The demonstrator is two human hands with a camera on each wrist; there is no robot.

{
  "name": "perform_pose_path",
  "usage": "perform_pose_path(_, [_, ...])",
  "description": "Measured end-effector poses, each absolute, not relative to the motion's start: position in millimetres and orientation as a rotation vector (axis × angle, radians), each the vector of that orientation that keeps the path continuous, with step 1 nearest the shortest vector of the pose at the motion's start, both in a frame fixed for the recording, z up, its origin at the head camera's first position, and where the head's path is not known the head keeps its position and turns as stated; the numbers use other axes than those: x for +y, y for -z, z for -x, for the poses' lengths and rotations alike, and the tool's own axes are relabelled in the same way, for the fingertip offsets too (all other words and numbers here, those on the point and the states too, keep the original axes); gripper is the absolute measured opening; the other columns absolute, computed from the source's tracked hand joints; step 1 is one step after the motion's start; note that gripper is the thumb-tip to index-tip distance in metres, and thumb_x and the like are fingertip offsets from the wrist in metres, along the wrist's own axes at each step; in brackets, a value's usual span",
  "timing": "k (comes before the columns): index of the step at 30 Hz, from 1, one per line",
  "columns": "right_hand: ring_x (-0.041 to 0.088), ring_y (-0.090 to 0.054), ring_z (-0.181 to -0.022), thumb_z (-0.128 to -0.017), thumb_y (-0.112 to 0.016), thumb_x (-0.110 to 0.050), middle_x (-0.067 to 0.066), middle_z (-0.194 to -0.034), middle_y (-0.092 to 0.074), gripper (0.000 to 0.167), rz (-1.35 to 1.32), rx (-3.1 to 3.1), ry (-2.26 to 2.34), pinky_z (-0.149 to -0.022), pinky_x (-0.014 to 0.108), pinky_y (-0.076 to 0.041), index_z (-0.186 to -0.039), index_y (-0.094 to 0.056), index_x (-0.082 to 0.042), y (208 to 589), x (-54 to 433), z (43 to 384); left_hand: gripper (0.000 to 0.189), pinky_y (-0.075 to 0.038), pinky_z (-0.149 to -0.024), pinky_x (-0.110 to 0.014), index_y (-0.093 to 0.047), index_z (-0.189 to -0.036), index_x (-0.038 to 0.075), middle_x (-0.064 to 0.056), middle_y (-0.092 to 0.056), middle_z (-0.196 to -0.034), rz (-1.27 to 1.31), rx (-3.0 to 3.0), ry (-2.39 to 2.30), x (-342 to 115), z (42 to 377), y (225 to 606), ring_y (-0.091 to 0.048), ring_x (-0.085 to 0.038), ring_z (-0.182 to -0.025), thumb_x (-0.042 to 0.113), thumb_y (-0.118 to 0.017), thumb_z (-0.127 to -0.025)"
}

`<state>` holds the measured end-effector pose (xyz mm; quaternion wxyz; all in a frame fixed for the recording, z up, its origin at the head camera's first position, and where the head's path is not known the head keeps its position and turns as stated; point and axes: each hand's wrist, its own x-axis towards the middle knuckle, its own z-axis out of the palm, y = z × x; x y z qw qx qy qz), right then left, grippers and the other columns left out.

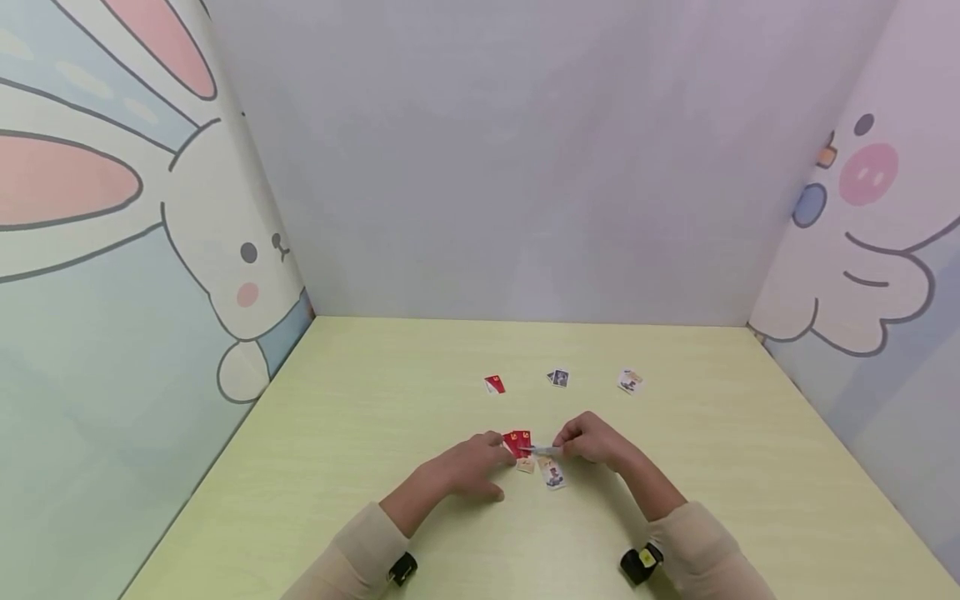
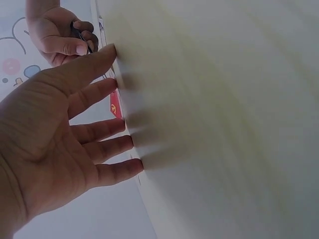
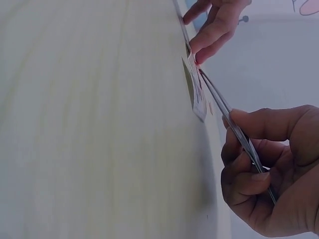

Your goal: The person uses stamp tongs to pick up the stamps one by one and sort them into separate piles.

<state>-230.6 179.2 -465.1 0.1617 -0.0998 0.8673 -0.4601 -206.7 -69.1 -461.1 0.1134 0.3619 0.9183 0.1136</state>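
Observation:
My right hand (image 1: 592, 439) grips a pair of metal tweezers (image 3: 234, 127) between thumb and fingers. The tweezers' tips point left and lie over a small cluster of red cards (image 1: 521, 438) with yellow marks. Straight fingers of my left hand (image 1: 472, 468) rest at the left edge of those cards, with fingertips down at the tabletop in the left wrist view. A small tan card (image 1: 526, 466) lies just below the red ones. Beside it, under the tweezers, is a pale card with a cartoon figure (image 1: 553, 475); its edge rises off the table in the right wrist view.
Farther back on the pale wooden table (image 1: 360, 400) lie a red-and-white card (image 1: 495, 384), dark grey picture cards (image 1: 559, 378) and light cartoon cards (image 1: 630, 382), spaced in a row. A plain wall (image 1: 525, 208) stands behind, with cartoon-printed walls on both sides.

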Motion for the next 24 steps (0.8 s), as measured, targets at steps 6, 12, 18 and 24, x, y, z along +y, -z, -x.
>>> perform_pose_path(6, [0.015, -0.042, -0.058, -0.078, -0.059, 0.005, 0.003, -0.069, -0.056, 0.011, 0.287, 2.477, 1.329, -0.051, 0.026, -0.032, -0.083, -0.069, 0.001, 461.4, 183.0, 230.5, 0.047, -0.043, -0.092, -0.033, -0.062, -0.120, 0.020, -0.003, -0.049, -0.129, -1.043, 2.702, -0.359, -69.2, 206.3, 460.6, -0.046, -0.019, -0.116, 0.032, -0.077, -0.077])
perform_pose_path(12, [0.015, -0.041, -0.057, -0.080, -0.059, 0.004, 0.003, -0.068, -0.054, 0.011, 0.255, 2.502, 1.339, -0.050, 0.027, -0.031, -0.085, -0.069, 0.001, 457.0, 189.2, 231.8, 0.047, -0.043, -0.092, -0.035, -0.062, -0.120, 0.020, -0.005, -0.049, -0.130, -1.012, 2.715, -0.374, -69.5, 203.0, 456.0, -0.048, -0.020, -0.116, 0.034, -0.075, -0.078])
perform_pose_path(18, [0.014, -0.038, -0.054, -0.081, -0.059, 0.003, 0.002, -0.068, -0.053, 0.011, 0.261, 2.480, 1.384, -0.047, 0.025, -0.029, -0.087, -0.068, 0.002, 452.1, 193.9, 234.3, 0.046, -0.042, -0.093, -0.034, -0.062, -0.120, 0.020, -0.002, -0.051, -0.129, -1.018, 2.694, -0.372, -67.6, 201.3, 453.9, -0.046, -0.018, -0.118, 0.035, -0.074, -0.079])
perform_pose_path(24, [0.012, -0.032, -0.048, -0.084, -0.058, 0.000, 0.002, -0.064, -0.052, 0.011, 0.231, 2.441, 1.412, -0.044, 0.024, -0.026, -0.089, -0.068, 0.001, 450.5, 196.2, 239.9, 0.047, -0.041, -0.094, -0.037, -0.063, -0.120, 0.021, -0.002, -0.050, -0.132, -1.054, 2.661, -0.384, -61.8, 199.0, 456.4, -0.044, -0.019, -0.122, 0.037, -0.074, -0.078])
